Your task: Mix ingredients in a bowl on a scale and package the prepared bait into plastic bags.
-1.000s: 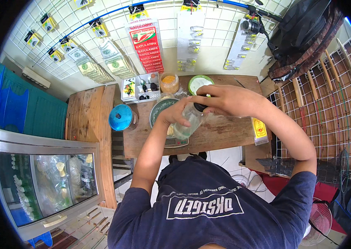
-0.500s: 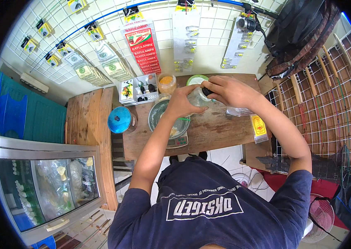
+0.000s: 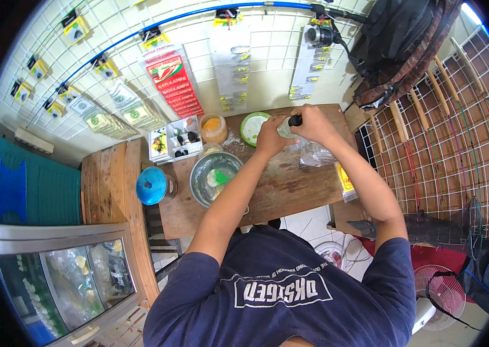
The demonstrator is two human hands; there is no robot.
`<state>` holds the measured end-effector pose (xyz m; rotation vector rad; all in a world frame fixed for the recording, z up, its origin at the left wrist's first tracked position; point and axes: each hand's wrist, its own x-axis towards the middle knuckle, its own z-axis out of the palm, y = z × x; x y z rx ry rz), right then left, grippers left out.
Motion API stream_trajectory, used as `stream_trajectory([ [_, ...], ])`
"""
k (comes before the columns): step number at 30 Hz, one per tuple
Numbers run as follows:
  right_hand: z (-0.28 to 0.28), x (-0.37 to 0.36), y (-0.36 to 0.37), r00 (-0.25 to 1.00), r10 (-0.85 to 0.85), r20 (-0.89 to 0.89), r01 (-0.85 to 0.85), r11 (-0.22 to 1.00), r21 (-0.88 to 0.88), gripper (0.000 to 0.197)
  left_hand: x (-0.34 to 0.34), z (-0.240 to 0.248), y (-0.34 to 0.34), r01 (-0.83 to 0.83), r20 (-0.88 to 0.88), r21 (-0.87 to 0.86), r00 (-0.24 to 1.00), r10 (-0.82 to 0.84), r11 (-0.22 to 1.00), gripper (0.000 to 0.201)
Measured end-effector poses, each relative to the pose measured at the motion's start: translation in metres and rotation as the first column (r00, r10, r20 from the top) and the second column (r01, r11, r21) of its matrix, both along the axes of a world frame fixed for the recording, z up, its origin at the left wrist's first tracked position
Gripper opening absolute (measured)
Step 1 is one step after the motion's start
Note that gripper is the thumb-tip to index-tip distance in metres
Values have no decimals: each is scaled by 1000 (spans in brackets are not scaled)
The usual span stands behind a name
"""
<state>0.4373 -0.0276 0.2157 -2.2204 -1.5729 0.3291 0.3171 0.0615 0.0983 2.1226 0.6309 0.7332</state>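
Both hands are over the far right part of the wooden table (image 3: 282, 185). My left hand (image 3: 271, 140) is wrapped round a clear jar (image 3: 285, 128). At the jar's upper right side, my right hand (image 3: 314, 125) grips a small black object (image 3: 295, 120), perhaps a cap or little bottle; its exact kind is not clear. Left of the hands lies a round green-rimmed lid (image 3: 252, 128). Nearer and further left sits a metal bowl (image 3: 197, 184) with a green spatula (image 3: 218, 178) and some pale stuff inside.
A tub of orange powder (image 3: 214, 129) stands beside a white box of small bottles (image 3: 160, 147). A blue-lidded container (image 3: 152, 186) is at the left edge. Clear plastic bags (image 3: 317, 155) and a yellow packet (image 3: 345, 182) lie right. Fishing tackle hangs on the wall grid (image 3: 267, 69).
The head view has shifted, so the table sits further left. Both hands have moved right and away from the bowl with the clear jar and black object, uncovering the bowl and lid.
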Motion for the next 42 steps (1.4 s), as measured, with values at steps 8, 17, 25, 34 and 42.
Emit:
stream_trajectory([
  [8,-76,60,8,987,-156,32,156,988,-7,34,69,-39,10,84,-258,-157,958,-123,984,80],
  [17,-122,91,16,978,-205,-32,205,979,-1,38,101,-79,22,64,-299,-168,948,-112,984,82],
  [25,-124,96,19,971,-228,-74,225,973,-46,39,103,-90,26,114,-235,-138,961,-144,984,79],
  [34,-118,7,20,925,-372,80,314,864,394,40,9,-99,27,8,-65,-427,997,-40,904,80],
  [42,-120,-139,23,981,187,-44,-183,979,87,31,-239,-46,40,-346,15,-345,927,374,872,44],
])
